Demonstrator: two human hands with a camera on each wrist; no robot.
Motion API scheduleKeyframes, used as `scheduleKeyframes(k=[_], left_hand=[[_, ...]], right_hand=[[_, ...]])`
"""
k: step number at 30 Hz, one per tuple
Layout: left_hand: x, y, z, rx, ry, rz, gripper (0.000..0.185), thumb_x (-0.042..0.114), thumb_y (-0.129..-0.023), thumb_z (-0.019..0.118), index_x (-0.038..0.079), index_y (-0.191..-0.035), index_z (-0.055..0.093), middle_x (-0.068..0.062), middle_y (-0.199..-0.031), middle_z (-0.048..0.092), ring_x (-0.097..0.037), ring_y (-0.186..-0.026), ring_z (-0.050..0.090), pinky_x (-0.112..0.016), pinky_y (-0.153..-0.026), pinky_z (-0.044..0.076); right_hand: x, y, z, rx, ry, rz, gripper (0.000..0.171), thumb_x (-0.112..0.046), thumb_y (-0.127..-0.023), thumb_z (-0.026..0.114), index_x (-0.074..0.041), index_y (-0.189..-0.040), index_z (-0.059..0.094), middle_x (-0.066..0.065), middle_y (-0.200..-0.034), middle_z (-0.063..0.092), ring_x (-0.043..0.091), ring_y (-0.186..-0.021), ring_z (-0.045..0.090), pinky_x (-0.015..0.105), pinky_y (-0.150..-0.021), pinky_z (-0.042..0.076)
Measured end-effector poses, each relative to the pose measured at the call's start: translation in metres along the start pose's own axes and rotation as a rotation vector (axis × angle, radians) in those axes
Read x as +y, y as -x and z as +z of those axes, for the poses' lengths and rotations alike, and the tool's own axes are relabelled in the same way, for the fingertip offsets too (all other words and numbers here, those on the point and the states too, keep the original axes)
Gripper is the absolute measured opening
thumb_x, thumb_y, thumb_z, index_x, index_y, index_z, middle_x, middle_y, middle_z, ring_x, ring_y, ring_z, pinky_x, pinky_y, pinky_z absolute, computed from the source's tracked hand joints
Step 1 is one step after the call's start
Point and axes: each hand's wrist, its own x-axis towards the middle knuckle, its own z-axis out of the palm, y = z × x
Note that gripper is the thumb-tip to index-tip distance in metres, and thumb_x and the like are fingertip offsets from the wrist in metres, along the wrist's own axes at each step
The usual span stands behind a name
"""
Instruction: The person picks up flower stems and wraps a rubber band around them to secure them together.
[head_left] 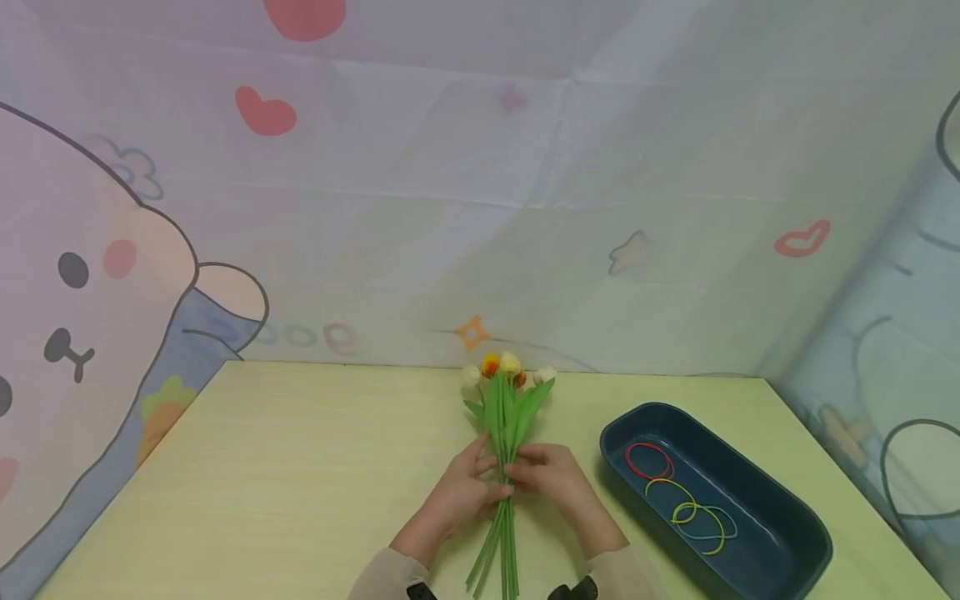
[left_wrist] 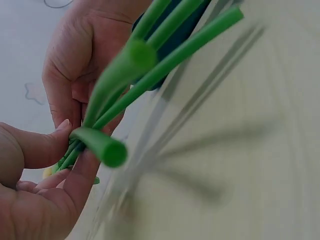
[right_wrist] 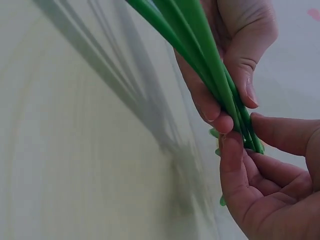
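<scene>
- I'm looking down at the bench [head_left: 300,467] and the bunch of artificial flowers [head_left: 506,408] sits dead centre, heads pointing to twelve o'clock, stem ends trailing to six o'clock towards me.
- Left hand [head_left: 461,492] comes in from seven o'clock, thumb and fingers curled round the green stems [left_wrist: 125,95] and pinching them together mid-length.
- Right hand [head_left: 551,477] meets it from five o'clock, fingertips nipping the same stems just beside the left thumb; the two hands are touching.
- On the right wrist view the stems [right_wrist: 215,75] lie tight and parallel between both sets of fingers; the loose ends fan apart below the grip.
- At three o'clock, well apart from the hands, is a dark tray [head_left: 795,517] with coloured rubber bands [head_left: 686,504] lying in it.
- My read: to do this gathering well, keep the pinch just under the leaves, squeeze the stems into one flat bundle, and let one hand alone hold before the other lets go.
- Risk as I judge it: a slack grip lets the smooth stems slide and splay.
</scene>
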Motion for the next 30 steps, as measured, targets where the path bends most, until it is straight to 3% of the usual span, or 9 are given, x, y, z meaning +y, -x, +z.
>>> scheduleKeyframes(k=[6,13,17,22,30], left_hand=[[0.011,0.002,0.001,0.009,-0.02,0.033,0.091,-0.014,-0.084,0.062,-0.002,-0.153,0.003,-0.03,-0.141,0.042,-0.034,-0.09,0.069,-0.037,-0.078,0.061],[0.019,0.005,0.001,0.0,-0.001,0.069,0.091,-0.015,-0.082,0.06,-0.001,-0.153,0.005,-0.027,-0.133,0.053,-0.015,-0.071,0.067,-0.029,-0.069,0.061],[0.021,0.006,0.002,-0.005,0.01,0.088,0.09,-0.015,-0.083,0.059,0.0,-0.153,0.006,-0.024,-0.128,0.057,-0.013,-0.07,0.066,-0.03,-0.069,0.061],[0.025,0.008,0.005,0.005,0.038,0.123,0.089,-0.015,-0.083,0.059,0.001,-0.154,0.008,-0.024,-0.127,0.057,-0.013,-0.07,0.067,-0.035,-0.07,0.062],[0.039,0.014,0.008,0.048,0.038,0.187,0.089,-0.017,-0.082,0.058,0.005,-0.154,0.012,-0.025,-0.125,0.057,-0.012,-0.072,0.067,-0.032,-0.068,0.062]], right_hand=[[-0.014,0.005,-0.001,0.019,0.076,-0.071,0.039,-0.008,-0.088,0.068,0.015,-0.118,0.06,0.026,-0.107,0.067,0.027,-0.091,0.068,0.035,-0.074,0.062],[-0.026,0.009,-0.001,0.065,0.186,-0.084,0.034,-0.011,-0.087,0.071,0.009,-0.115,0.065,0.013,-0.09,0.069,0.012,-0.076,0.06,0.024,-0.06,0.054],[-0.03,0.01,0.0,0.082,0.215,-0.102,0.036,-0.01,-0.086,0.072,0.006,-0.117,0.065,0.005,-0.08,0.063,0.011,-0.069,0.054,0.021,-0.055,0.047],[-0.038,0.012,0.001,0.103,0.229,-0.127,0.039,-0.01,-0.087,0.071,0.007,-0.121,0.063,0.004,-0.081,0.059,0.013,-0.07,0.051,0.02,-0.053,0.041],[-0.054,0.021,0.0,0.061,0.245,-0.175,0.04,-0.016,-0.093,0.065,0.004,-0.127,0.059,0.008,-0.09,0.063,0.018,-0.074,0.057,0.02,-0.054,0.046]])
